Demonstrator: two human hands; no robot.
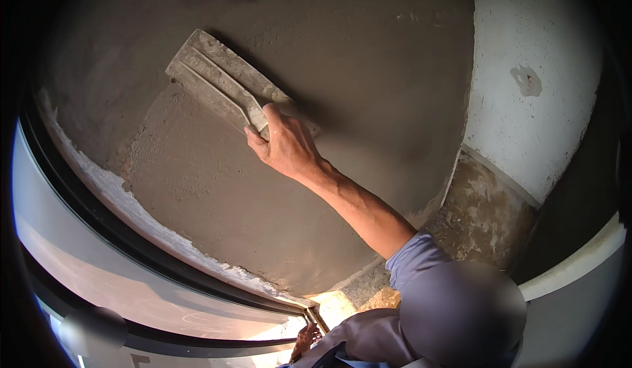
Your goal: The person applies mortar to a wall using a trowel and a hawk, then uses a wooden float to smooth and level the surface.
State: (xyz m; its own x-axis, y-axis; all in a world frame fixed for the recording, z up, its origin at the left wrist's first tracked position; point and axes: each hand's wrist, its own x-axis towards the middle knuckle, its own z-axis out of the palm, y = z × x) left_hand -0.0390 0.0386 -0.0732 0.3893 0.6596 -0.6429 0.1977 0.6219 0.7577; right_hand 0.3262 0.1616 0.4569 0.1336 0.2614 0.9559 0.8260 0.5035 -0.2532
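Fingers [271,115] of right hand [293,149] clamped on plastering trowel [224,81], which extends up-left from them, long axis roughly in line with forearm [359,205].

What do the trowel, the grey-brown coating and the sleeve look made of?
Plastering trowel: metal or plastic; its dull grey, smeared surface leaves that open.
Grey-brown coating: probably cement plaster, matte, smooth with grainy patches.
Sleeve: likely woven cloth, pale blue-violet, matte, given its soft folds.

grey-brown plaster [368,58], pale trowel [227,80] streaked grey, white panel [533,29] with grey blotch [526,80], lilac-grey sleeve [418,256], black frame [85,205], chalky white edge [141,213]
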